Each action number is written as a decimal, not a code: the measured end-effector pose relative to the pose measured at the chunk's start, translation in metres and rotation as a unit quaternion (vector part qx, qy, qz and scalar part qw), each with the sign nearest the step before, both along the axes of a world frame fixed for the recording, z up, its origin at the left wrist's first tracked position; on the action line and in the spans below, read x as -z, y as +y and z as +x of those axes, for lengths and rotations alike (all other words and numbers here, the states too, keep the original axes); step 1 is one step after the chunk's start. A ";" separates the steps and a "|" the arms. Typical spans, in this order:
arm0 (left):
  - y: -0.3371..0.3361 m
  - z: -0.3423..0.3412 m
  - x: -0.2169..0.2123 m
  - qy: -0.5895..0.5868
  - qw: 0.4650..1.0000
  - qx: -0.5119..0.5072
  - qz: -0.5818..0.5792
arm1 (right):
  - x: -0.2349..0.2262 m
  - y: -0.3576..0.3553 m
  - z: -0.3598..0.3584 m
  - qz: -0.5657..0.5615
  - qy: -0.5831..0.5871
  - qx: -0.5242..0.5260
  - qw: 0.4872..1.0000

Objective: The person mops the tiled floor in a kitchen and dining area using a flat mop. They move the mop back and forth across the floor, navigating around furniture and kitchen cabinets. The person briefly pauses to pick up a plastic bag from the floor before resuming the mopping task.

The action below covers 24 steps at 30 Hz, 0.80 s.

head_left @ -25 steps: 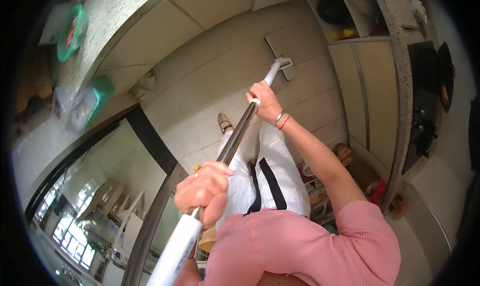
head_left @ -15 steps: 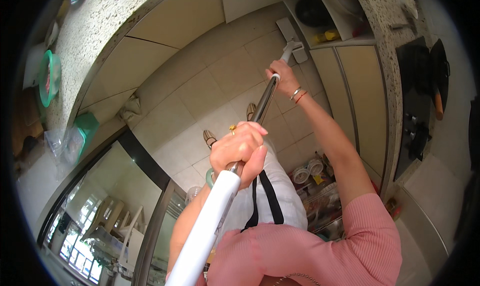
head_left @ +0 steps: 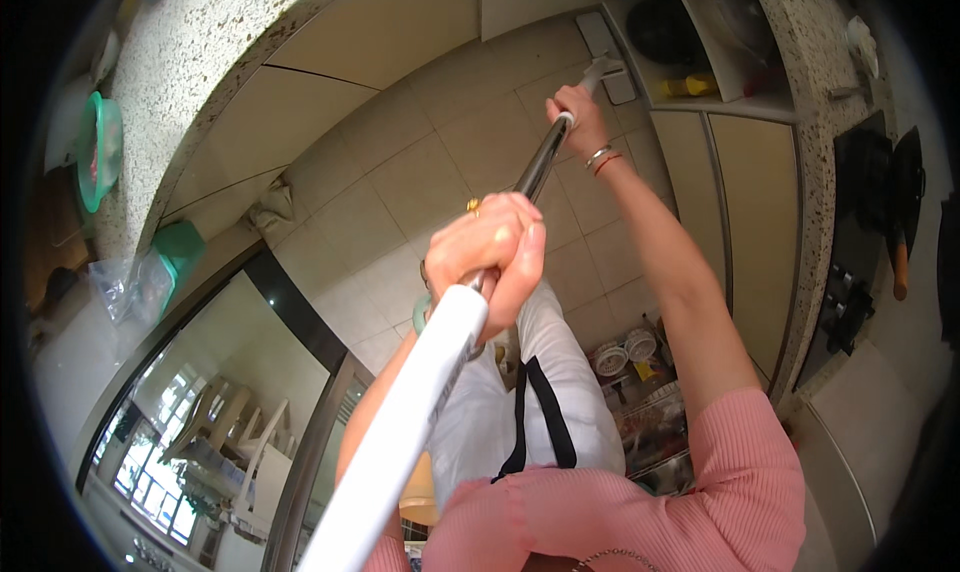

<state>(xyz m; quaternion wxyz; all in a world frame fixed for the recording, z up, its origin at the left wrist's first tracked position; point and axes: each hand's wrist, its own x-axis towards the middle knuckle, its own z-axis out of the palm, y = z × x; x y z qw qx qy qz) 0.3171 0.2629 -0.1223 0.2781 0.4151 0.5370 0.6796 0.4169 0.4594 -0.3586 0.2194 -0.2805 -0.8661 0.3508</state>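
A long flat mop slants across the middle, with a thick white handle end (head_left: 395,432), a shiny metal shaft (head_left: 540,167) and a pale flat head (head_left: 619,85) on the floor. My left hand (head_left: 487,247), wearing a gold ring, is wrapped round the shaft just beyond the white end. Farther down, my right hand (head_left: 580,120) grips the lower pole with that arm stretched out. The mop head lies beyond it, beside the base of the open shelves. Part of the pole is covered by my fingers.
Tiled floor (head_left: 400,187) runs between cream cabinets (head_left: 330,112) on the left and cabinets (head_left: 755,192) on the right. Open shelves (head_left: 715,107) hold pans. A speckled counter (head_left: 220,62) carries a green basket (head_left: 100,152). At right sits a stove (head_left: 860,197); lower left, a glass door (head_left: 235,372).
The mop head and my right hand have moved up and slightly right in view, farther from me. My left hand has shifted slightly upward. Both grips are kept.
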 end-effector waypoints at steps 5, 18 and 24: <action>-0.064 -0.021 -0.013 -0.001 0.998 -0.045 -0.046 | 0.002 -0.052 -0.040 0.008 -0.023 -0.082 0.996; -0.325 -0.037 -0.103 -0.063 0.942 -0.276 -0.180 | -0.073 -0.347 -0.115 -0.090 -0.158 -0.242 0.953; -0.427 -0.018 -0.131 -0.093 0.903 -0.366 -0.205 | -0.100 -0.457 -0.104 -0.209 -0.198 -0.367 0.885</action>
